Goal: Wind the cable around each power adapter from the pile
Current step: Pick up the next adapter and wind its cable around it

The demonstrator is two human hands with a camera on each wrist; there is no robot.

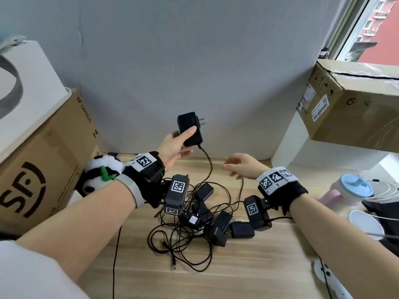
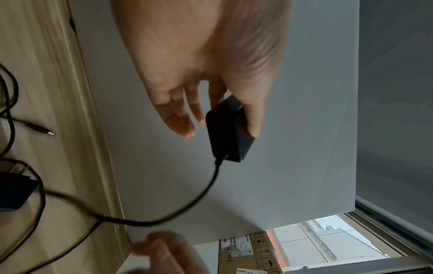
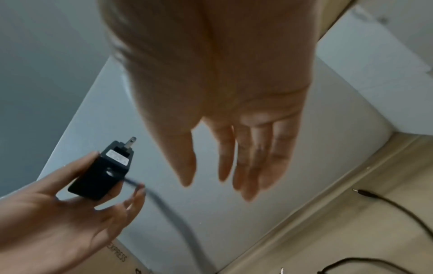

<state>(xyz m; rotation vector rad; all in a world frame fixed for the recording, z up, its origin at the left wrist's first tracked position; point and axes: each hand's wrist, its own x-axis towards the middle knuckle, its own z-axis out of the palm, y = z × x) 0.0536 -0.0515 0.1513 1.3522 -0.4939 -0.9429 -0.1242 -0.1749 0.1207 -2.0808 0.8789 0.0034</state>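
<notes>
My left hand (image 1: 177, 145) holds a black power adapter (image 1: 190, 128) up in front of the grey wall, thumb on its face, prongs pointing right. In the left wrist view the adapter (image 2: 230, 131) is pinched between thumb and fingers. Its cable (image 1: 208, 167) hangs down into the pile of black adapters (image 1: 213, 219) and tangled cables on the wooden table (image 1: 248, 272). My right hand (image 1: 239, 166) hovers to the right of the cable with fingers straight and relaxed (image 3: 248, 163), holding nothing. The held adapter (image 3: 103, 176) also shows in the right wrist view.
Cardboard boxes (image 1: 49, 158) with a white box on top stand at the left, beside a panda plush (image 1: 101, 171). Another cardboard box (image 1: 354, 106) sits on a white ledge at the right. A cup and bottle (image 1: 354, 190) stand at the right edge.
</notes>
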